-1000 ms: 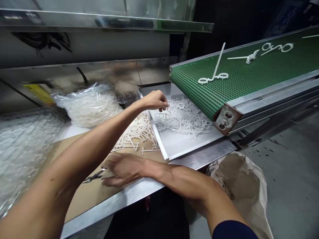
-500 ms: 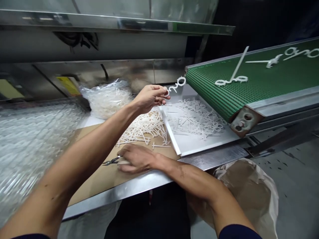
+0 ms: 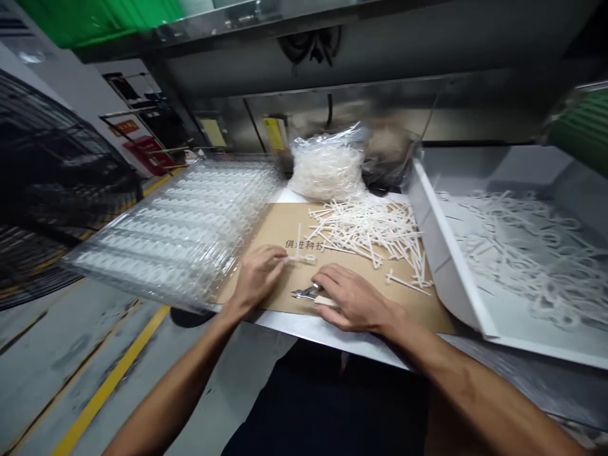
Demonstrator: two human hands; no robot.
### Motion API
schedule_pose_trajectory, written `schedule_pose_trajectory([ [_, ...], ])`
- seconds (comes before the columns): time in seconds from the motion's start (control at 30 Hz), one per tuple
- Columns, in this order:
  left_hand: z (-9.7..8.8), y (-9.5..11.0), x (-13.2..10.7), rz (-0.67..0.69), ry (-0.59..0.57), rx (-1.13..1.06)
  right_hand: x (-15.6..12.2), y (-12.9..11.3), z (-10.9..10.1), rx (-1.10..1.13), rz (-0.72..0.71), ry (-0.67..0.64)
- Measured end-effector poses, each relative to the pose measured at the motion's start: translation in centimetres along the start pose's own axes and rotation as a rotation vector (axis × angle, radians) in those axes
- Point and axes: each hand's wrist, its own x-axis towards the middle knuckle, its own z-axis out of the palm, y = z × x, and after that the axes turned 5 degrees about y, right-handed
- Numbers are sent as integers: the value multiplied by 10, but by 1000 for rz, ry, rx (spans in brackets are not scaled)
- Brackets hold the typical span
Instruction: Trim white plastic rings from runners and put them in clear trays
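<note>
Head view: on my screen the steel desk [image 3: 304, 327] carries a clear ribbed plastic tray [image 3: 175, 228] and a brown cardboard sheet [image 3: 304, 228], where a loose heap of white plastic sprues [image 3: 368, 231] lies. Over the cardboard, the left hand [image 3: 256, 278] pinches one thin white plastic sprue [image 3: 299, 258], and the right hand [image 3: 354, 297] closes around small steel side cutters [image 3: 304, 292] with pale handles.

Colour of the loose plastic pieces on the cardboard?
White, shown best in the head view: the loose plastic pieces stand out against the brown cardboard sheet.
</note>
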Motion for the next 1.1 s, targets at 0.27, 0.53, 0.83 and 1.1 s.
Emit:
schedule_pose_trajectory([
  [0.27,6,5,-36,99,-125,22,-1,7,-2,24,69,2],
  [0.53,2,3,-33,20,-139,-12,-4,5,-4,-17,99,-4],
  [0.83,14,29,-30,-113,173,-371,2,-25,-16,160,334,30],
  [1.1,13,41,-35,-149,253,-345,9,-37,-30,403,604,-75],
])
